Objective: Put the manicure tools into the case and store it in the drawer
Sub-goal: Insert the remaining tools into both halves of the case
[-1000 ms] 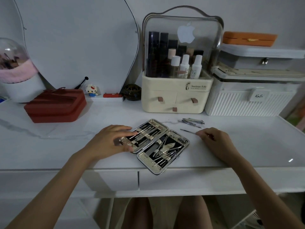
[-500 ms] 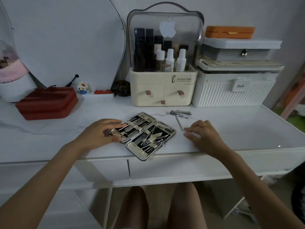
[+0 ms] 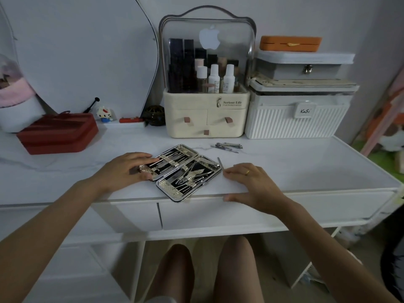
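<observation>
A: Start nearest. The drawer (image 3: 218,215) under the table edge is closed, so storing the case has not begun. The right hand (image 3: 251,184) lies flat on the tabletop (image 3: 306,171), fingers spread and holding nothing, thumb hooked over the front edge.

B: And the thin tool (image 3: 219,163)?

A: It lies at about eleven o'clock from that hand, just off the fingertips, right beside the case's right rim. It's flat and slim, so I'd expect a pinch to slip, or the fingers to flick it off the front edge.

B: The case itself?

A: The manicure case (image 3: 181,171) lies open at nine o'clock from the right hand, one corner sticking out past the table edge. The left hand (image 3: 129,169) rests on its left half, fingers loosely extended and pressing, gripping nothing that I can see. If that hand lifts or pushes towards six o'clock, the case could tip off and spill its tools.

B: Further back?

A: At twelve o'clock from the case, the nail clippers (image 3: 229,146) and another thin tool (image 3: 224,149) lie loose, well apart from both hands, in front of the cream organizer (image 3: 206,114). Easy to forget, or to knock while reaching over the open case.
</observation>
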